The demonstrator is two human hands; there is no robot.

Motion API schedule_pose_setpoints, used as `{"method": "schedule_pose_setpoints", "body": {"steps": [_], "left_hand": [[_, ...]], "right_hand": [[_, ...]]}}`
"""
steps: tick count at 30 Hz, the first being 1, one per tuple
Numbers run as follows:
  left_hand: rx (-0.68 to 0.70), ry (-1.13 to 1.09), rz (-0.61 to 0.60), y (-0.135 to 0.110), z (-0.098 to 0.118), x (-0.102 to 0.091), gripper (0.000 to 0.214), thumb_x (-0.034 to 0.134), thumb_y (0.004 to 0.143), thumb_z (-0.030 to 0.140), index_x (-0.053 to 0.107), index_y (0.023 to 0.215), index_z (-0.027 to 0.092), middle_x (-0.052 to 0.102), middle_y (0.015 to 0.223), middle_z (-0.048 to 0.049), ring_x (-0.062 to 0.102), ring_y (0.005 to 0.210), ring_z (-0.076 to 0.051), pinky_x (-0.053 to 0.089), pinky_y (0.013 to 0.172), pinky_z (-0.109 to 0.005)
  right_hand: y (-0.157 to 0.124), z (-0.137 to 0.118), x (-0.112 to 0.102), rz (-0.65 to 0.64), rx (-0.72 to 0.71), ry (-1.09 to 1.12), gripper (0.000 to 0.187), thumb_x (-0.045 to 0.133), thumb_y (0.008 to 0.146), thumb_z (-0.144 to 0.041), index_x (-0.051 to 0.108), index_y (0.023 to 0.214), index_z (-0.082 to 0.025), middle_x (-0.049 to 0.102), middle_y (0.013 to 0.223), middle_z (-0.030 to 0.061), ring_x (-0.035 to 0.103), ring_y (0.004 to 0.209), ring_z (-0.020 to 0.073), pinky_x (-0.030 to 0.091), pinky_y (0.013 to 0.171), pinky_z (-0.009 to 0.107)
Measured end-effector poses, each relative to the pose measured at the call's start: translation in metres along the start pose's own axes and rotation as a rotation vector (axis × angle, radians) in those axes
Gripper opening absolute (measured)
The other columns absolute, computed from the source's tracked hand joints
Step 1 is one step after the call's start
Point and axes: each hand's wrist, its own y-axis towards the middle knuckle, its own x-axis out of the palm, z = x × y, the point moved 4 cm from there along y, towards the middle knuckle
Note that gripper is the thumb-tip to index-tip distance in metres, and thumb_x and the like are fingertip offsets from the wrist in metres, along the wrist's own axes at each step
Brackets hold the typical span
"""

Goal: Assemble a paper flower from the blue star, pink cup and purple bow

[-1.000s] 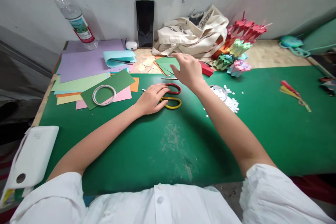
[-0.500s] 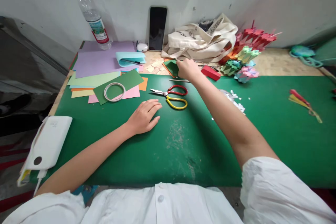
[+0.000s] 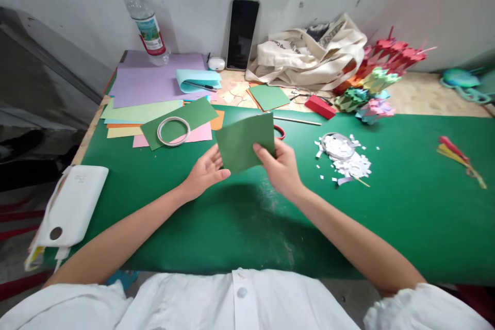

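Observation:
A square sheet of green paper is raised above the green mat, tilted toward me. My right hand pinches its right edge, thumb on the near face. At the sheet's left edge is my left hand, fingers apart with the thumb stretched out; whether it touches the paper I cannot tell. Behind the sheet the scissors are mostly hidden, only part of a red handle showing. A stack of paper squares, green on top, lies farther back, with a thin stick in front of it.
A tape roll lies on coloured paper sheets at left. White paper scraps are heaped around another ring at right. Along the back stand a bottle, a phone, a cloth bag and folded paper flowers. A power bank sits front left.
My right hand has come back from the paper stack with a green square, which now hangs over the scissors. My left hand has turned, its palm now facing the paper.

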Motion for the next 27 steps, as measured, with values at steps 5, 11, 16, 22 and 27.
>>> {"method": "schedule_pose_setpoints", "body": {"steps": [5,11,16,22,27], "left_hand": [[-0.291,-0.284,0.154,-0.008,-0.001,0.014,0.049,0.077,0.081,0.047,0.070,0.118,0.015,0.073,0.122,-0.0147,0.065,0.124,-0.033,0.051,0.109,-0.050],[-0.443,-0.438,0.307,-0.011,-0.003,0.010,0.034,0.077,0.083,0.033,0.071,0.113,0.016,0.077,0.110,-0.0113,0.070,0.117,-0.029,0.051,0.109,-0.049],[-0.538,-0.474,0.306,-0.011,-0.004,0.008,0.034,0.076,0.083,0.030,0.072,0.113,0.015,0.077,0.109,-0.0120,0.071,0.113,-0.030,0.053,0.106,-0.049],[-0.580,-0.319,0.071,-0.012,-0.002,0.013,0.047,0.076,0.083,0.042,0.070,0.124,0.019,0.076,0.114,-0.0107,0.070,0.110,-0.030,0.055,0.098,-0.043],[-0.694,-0.120,-0.101,-0.016,-0.006,0.014,0.053,0.074,0.081,0.056,0.074,0.117,0.017,0.077,0.105,-0.0097,0.070,0.104,-0.028,0.053,0.094,-0.039]], "right_hand": [[-0.034,0.024,0.020,-0.170,0.119,0.061,0.016,0.060,0.093,-0.036,0.064,0.096,-0.020,0.070,0.085,0.0020,0.065,0.073,0.0141,0.055,0.061,0.025],[-0.044,0.020,0.006,-0.154,-0.266,-0.239,0.076,0.080,0.077,-0.044,0.042,0.139,-0.022,0.054,0.131,0.0174,0.057,0.122,0.0304,0.056,0.093,0.047],[-0.050,0.006,0.003,-0.249,-0.758,-0.548,0.034,0.076,0.083,-0.032,0.066,0.113,-0.018,0.058,0.129,0.0146,0.051,0.128,0.0311,0.049,0.100,0.046],[-0.046,0.001,0.000,-0.210,-0.768,-0.438,0.003,0.069,0.089,-0.021,0.069,0.087,-0.020,0.075,0.100,0.0068,0.069,0.102,0.0219,0.055,0.083,0.037],[-0.040,0.003,0.001,-0.198,-0.530,-0.311,0.007,0.073,0.084,-0.016,0.067,0.082,-0.018,0.072,0.101,0.0118,0.071,0.095,0.0221,0.060,0.082,0.036]]}}
